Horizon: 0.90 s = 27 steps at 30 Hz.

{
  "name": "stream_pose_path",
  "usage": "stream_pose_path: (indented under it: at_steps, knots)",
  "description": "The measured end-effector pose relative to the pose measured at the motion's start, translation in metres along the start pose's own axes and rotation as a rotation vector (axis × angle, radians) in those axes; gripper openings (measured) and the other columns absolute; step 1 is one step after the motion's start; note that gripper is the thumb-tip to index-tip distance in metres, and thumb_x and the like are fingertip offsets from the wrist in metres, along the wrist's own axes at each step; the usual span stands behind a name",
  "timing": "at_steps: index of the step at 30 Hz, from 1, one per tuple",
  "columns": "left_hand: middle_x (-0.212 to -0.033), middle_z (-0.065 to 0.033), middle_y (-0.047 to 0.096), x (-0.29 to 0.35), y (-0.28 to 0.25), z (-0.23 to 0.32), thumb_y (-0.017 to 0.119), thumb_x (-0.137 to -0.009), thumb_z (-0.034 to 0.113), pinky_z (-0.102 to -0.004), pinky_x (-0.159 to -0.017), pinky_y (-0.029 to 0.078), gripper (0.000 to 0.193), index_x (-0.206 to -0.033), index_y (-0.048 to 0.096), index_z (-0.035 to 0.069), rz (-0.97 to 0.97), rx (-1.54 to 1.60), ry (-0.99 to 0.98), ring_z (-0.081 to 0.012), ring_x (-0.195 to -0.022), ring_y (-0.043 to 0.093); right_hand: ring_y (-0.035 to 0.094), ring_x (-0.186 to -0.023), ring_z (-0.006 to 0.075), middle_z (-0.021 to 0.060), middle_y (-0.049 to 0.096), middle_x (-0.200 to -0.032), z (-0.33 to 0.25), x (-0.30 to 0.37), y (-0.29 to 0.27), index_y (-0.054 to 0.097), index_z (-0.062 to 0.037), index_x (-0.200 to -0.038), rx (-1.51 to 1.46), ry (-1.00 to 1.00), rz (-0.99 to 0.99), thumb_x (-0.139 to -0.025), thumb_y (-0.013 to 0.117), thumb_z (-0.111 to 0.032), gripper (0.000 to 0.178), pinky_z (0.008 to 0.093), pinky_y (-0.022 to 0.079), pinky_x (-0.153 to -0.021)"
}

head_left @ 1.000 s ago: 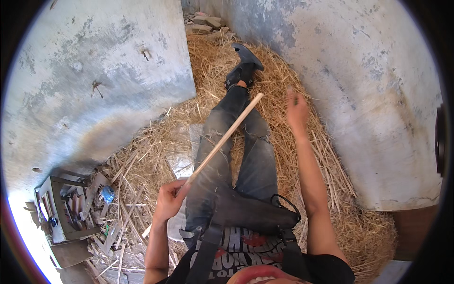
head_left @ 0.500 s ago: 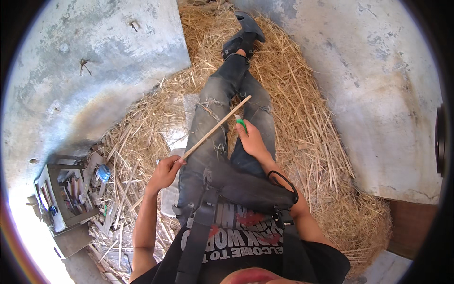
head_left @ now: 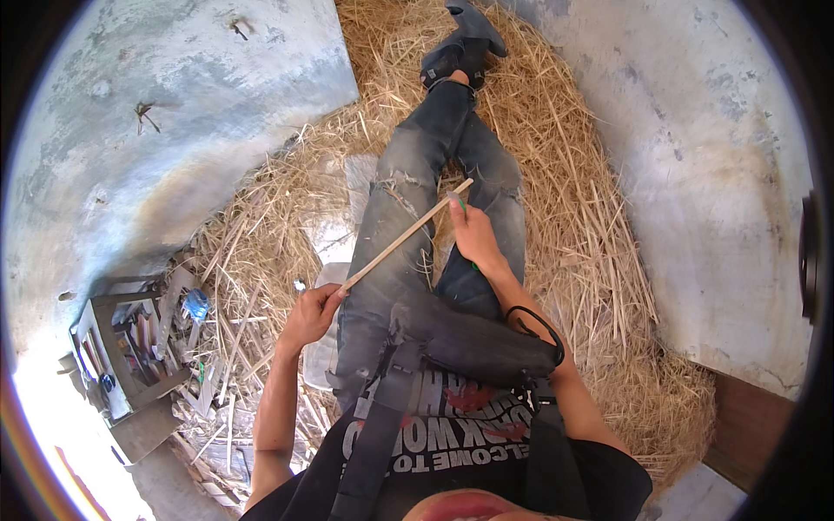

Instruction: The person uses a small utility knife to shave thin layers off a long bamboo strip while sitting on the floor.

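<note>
My left hand (head_left: 313,316) is closed on the lower end of a thin pale wooden stick (head_left: 405,234), which slants up and to the right above my thighs. My right hand (head_left: 474,238) is closed around a small green-handled knife (head_left: 463,207). Most of that handle is hidden in my fingers, with bits of green showing. The thumb and blade end meet the stick close to its upper tip; whether the edge cuts into the wood is too small to tell.
My legs in worn dark jeans (head_left: 404,178) stretch out over straw and wood shavings (head_left: 573,156). Concrete walls (head_left: 686,191) rise on both sides. At the left stands a wooden box (head_left: 130,347) with assorted items inside, next to a crumpled blue plastic piece (head_left: 196,304).
My right hand has moved up with the knife, from just below the stick to touching it near the upper end. My left hand keeps its hold, and the whole view has shifted slightly.
</note>
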<state>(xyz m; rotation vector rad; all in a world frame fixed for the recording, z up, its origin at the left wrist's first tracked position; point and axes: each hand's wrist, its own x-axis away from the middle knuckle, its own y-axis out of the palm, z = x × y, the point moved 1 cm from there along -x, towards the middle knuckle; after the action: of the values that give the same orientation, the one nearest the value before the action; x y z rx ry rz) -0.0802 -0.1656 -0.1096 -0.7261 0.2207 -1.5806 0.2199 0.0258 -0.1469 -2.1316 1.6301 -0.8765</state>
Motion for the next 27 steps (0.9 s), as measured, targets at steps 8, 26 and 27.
stream_pose_path:
  at_steps: [8, 26, 27]
  knots:
    - [-0.063, -0.0125, 0.054, -0.004, 0.001, 0.005, 0.061, -0.106, 0.027, -0.0374, -0.057, 0.042, 0.031, -0.108, 0.073, -0.001, -0.042, 0.014, -0.049, -0.0185, -0.057, 0.049, 0.063, -0.08, 0.0527, 0.0345, 0.063, -0.077, 0.019, -0.007, 0.004, 0.062, 0.0103, -0.083, 0.003, 0.029, -0.054, -0.109, 0.044, -0.051, 0.069, 0.0556, 0.049, -0.075]
    - [-0.065, -0.0172, 0.059, -0.04, 0.023, 0.033, 0.058, -0.105, 0.031, -0.0417, -0.061, 0.044, 0.037, -0.095, 0.07, -0.002, 0.002, -0.119, 0.047, -0.0261, -0.06, 0.056, 0.056, -0.069, 0.0482, 0.0292, 0.057, -0.067, -0.009, 0.036, 0.042, 0.057, 0.0095, -0.079, -0.042, -0.147, -0.298, -0.11, 0.04, -0.051, 0.07, 0.0529, 0.045, -0.068]
    - [-0.065, -0.0171, 0.058, -0.041, 0.023, 0.034, 0.058, -0.105, 0.031, -0.0416, -0.061, 0.044, 0.037, -0.093, 0.07, -0.002, -0.001, -0.123, 0.052, -0.0267, -0.06, 0.056, 0.056, -0.068, 0.048, 0.0293, 0.057, -0.067, -0.008, 0.035, 0.041, 0.057, 0.0096, -0.079, -0.063, -0.149, -0.305, -0.11, 0.04, -0.051, 0.07, 0.0529, 0.044, -0.068]
